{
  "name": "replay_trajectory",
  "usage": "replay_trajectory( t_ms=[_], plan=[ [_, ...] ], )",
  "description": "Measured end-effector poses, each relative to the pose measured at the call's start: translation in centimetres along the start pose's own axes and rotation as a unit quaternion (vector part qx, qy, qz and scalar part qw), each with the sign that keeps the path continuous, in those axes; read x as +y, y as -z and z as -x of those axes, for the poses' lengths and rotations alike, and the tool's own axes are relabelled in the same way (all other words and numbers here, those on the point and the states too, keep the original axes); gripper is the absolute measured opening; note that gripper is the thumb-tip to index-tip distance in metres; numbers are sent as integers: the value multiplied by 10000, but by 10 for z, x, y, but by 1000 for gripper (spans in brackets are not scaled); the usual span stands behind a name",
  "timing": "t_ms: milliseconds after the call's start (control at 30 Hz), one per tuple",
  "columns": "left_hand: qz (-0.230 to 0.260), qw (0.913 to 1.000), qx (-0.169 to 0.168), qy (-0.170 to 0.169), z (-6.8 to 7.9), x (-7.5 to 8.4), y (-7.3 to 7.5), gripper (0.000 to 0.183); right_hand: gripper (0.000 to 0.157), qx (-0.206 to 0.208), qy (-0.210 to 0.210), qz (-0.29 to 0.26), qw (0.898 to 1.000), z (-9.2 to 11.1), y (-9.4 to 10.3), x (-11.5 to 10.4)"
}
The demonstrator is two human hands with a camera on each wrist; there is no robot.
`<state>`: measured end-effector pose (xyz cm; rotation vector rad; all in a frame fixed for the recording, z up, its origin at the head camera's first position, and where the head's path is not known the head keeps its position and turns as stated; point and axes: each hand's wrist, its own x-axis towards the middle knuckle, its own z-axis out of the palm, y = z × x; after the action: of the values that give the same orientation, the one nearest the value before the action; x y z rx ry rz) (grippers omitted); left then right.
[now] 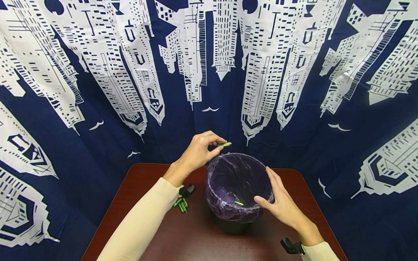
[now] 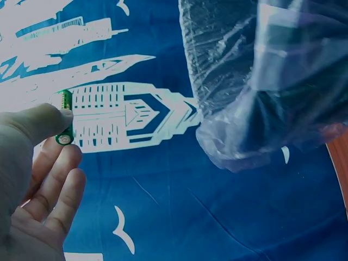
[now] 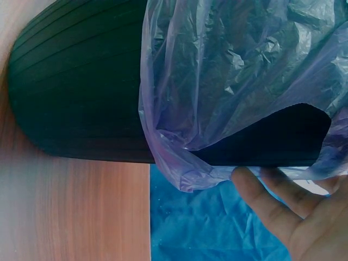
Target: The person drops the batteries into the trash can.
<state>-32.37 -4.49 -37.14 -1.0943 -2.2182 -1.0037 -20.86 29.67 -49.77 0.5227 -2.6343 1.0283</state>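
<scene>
My left hand (image 1: 200, 148) pinches a small green battery (image 2: 65, 117) between thumb and fingertips, at the back left of the bin's rim. The dark trash bin (image 1: 232, 226) stands on the table, lined with a thin purple plastic bag (image 1: 222, 208) folded down over its rim. Inside the liner, near the front, lies another green and yellow battery (image 1: 239, 203). On the bin's right side, my right hand (image 1: 285, 206) rests with fingers extended along the rim and the thumb over its front edge. In the right wrist view, fingertips touch the liner's edge.
Several more green batteries (image 1: 181, 204) lie in a loose pile on the red-brown table (image 1: 183, 239), left of the bin and beside my left sleeve. A dark blue curtain (image 1: 183, 123) printed with white buildings hangs behind the table and along both sides.
</scene>
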Motion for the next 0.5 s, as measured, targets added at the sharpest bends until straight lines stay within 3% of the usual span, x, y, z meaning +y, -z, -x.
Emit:
replay_trajectory(
  t_ms=[500],
  plan=[
    [290, 9968, -606, 445, -23, 12, -16, 22, 120, -35, 0, -71, 10000, 0, 1, 0]
  ],
)
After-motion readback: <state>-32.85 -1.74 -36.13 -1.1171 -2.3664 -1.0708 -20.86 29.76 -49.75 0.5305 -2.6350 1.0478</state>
